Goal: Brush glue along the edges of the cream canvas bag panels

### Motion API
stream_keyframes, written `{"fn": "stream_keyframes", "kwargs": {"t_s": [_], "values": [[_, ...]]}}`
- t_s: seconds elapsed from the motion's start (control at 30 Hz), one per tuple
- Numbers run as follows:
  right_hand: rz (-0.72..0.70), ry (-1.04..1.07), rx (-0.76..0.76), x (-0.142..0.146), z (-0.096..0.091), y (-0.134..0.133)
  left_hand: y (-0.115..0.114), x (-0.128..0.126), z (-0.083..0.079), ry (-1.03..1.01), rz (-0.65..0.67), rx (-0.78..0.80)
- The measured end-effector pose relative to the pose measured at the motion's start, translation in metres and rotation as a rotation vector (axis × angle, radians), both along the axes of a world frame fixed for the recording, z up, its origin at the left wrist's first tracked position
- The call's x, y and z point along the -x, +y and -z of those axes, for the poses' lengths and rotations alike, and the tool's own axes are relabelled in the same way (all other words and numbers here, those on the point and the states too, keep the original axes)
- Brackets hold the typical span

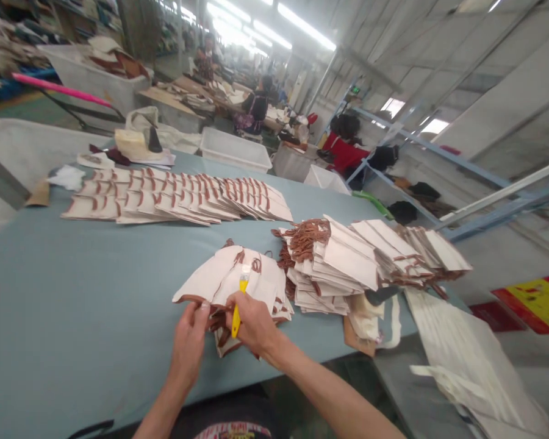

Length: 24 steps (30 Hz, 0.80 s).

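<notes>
My right hand is closed around a yellow-handled paintbrush. The brush's pale head points away from me, over cream fabric pieces with brown edging. My left hand pinches the brown lower edge of the front piece, thumb on top. Under and beside my hands lie more of these pieces, overlapping, with brown strips on them. What lies beneath my right palm is hidden. Just to the right stands a stack of similar cream pieces with a bundle of brown cords on top.
A long fanned row of cream pieces lies across the far side of the blue-green table. Behind it stands a white plastic bin. A metal rack stands to the right. Two people are in the background.
</notes>
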State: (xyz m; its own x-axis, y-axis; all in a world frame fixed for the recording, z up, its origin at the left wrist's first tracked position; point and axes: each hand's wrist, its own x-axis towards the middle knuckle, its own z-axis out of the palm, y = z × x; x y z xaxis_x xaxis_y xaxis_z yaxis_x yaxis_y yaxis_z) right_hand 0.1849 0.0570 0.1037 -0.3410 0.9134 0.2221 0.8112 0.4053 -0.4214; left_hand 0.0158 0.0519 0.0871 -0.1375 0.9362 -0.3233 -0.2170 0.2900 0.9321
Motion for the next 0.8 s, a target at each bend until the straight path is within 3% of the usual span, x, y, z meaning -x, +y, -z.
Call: {"fn": "stream_keyframes", "kwargs": {"t_s": [0.13, 0.2, 0.3, 0.47, 0.53, 0.6, 0.67, 0.73, 0.8], "values": [[-0.030, 0.043, -0.080, 0.029, 0.028, -0.034, 0.001, 0.009, 0.003, 0.043, -0.115, 0.041], [-0.051, 0.069, -0.133, 0.035, 0.031, -0.045, 0.002, 0.018, -0.002, 0.104, -0.131, 0.033], [-0.103, 0.170, -0.273, 0.026, 0.006, -0.045, 0.004, 0.036, -0.021, 0.199, -0.052, -0.010], [-0.111, 0.313, -0.509, -0.008, -0.080, -0.008, 0.000, 0.057, -0.070, 0.258, 0.204, -0.114], [-0.113, 0.274, -0.480, -0.013, -0.101, 0.008, -0.002, 0.060, -0.086, 0.251, 0.287, -0.154], [-0.138, 0.223, -0.365, -0.011, -0.108, 0.018, -0.003, 0.061, -0.094, 0.272, 0.387, -0.203], [-0.160, 0.204, -0.265, -0.005, -0.103, 0.017, -0.005, 0.063, -0.092, 0.346, 0.447, -0.265], [-0.131, 0.231, -0.277, 0.002, -0.092, 0.009, -0.009, 0.064, -0.082, 0.468, 0.374, -0.332], [-0.060, 0.276, -0.380, 0.006, -0.083, -0.003, -0.017, 0.064, -0.068, 0.568, 0.214, -0.359]]}}
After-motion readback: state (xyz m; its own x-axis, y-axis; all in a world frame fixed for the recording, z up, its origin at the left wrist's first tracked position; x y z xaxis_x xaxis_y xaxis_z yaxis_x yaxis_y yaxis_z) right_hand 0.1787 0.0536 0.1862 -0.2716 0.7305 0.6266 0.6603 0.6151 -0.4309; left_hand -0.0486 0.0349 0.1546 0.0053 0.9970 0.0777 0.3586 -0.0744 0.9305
